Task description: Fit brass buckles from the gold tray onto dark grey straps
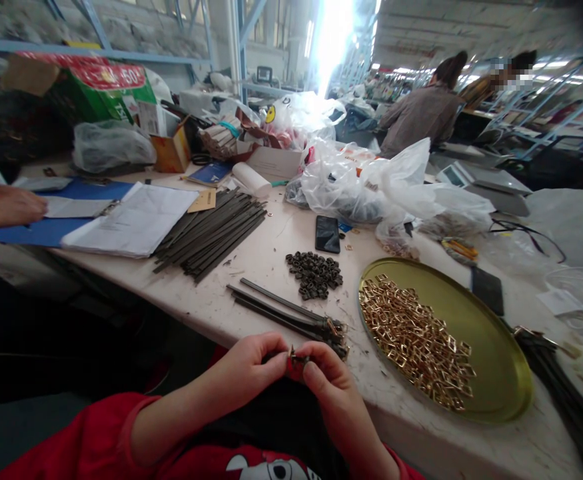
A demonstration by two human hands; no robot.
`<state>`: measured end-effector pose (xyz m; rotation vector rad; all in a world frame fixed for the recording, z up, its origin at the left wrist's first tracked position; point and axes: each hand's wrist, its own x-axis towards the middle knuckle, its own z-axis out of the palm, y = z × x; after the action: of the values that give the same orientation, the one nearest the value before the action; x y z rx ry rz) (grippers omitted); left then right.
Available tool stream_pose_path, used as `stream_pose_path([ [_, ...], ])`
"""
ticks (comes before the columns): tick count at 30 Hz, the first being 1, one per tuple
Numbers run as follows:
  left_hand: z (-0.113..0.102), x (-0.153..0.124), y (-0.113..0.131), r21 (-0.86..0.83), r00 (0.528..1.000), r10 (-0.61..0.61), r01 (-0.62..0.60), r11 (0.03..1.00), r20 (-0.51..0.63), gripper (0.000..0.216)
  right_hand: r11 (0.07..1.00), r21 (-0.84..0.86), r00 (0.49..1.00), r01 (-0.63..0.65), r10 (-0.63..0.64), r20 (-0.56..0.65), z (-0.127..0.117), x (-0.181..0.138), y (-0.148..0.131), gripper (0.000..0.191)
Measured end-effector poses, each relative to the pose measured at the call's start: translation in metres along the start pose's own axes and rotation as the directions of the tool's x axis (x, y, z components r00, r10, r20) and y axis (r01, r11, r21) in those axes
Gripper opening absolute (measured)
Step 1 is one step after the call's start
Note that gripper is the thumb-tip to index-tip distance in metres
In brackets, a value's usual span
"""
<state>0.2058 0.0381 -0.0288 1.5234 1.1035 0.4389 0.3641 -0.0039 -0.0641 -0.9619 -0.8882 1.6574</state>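
My left hand (258, 363) and my right hand (328, 377) meet at the table's front edge, thumbs and fingers pinched on one small buckle (297, 360). It looks metallic with something dark, perhaps a strap end, at it; the fingers cover most of it. Just beyond lie several dark straps (281, 313) with gold buckles at their right ends. Farther back is a heap of small dark loops (315, 273). Right of my hands, an olive-gold oval tray (501, 373) holds a pile of gold rectangular buckles (416, 340).
A fan of dark strips (214, 233) lies at the left, beside papers (131, 220). Another person's hand (8, 207) rests near them. A phone (327, 235), plastic bags (361, 180) and a scale (484, 187) stand farther back. More dark straps (556, 380) lie right of the tray.
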Motion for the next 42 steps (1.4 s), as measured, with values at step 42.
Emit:
stream_pose_path([
  [42, 0.007, -0.012, 0.001, 0.226, 0.993, 0.064, -0.040, 0.973, -0.099, 0.024, 0.837, -0.526, 0.919, 0.149, -0.314, -0.239, -0.003, -0.001, 0.007, 0.011],
])
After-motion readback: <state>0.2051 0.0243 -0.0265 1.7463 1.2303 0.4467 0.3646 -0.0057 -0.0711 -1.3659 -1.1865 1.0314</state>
